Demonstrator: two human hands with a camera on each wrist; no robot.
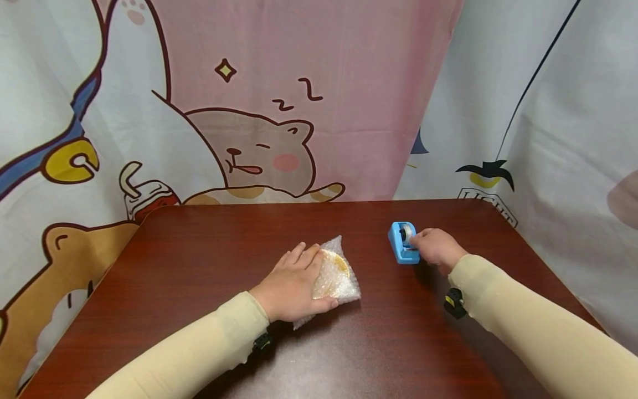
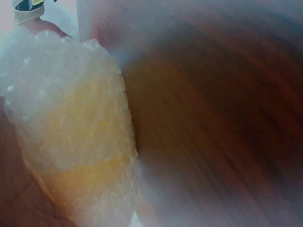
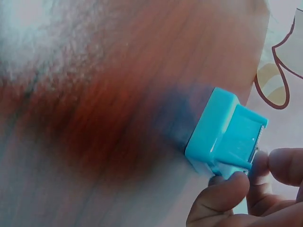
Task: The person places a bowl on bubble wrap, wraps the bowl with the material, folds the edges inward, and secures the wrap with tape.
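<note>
A flat bubble-wrapped package lies on the table, with something yellow and round showing through the clear wrap. Over its left part rests my left hand, fingers stretched out and thumb along the near edge. The left wrist view has the bubble wrap close up, the yellow thing blurred inside. To the right stands a light blue tape dispenser holding a roll of clear tape. My right hand grips at the dispenser's right side, its thumb and fingers curled close to the cutter edge; no strip of tape can be made out.
The brown wooden table ends at a far edge, where a printed curtain with cartoon animals hangs. More curtain hangs along both sides. Each wrist carries a small black camera.
</note>
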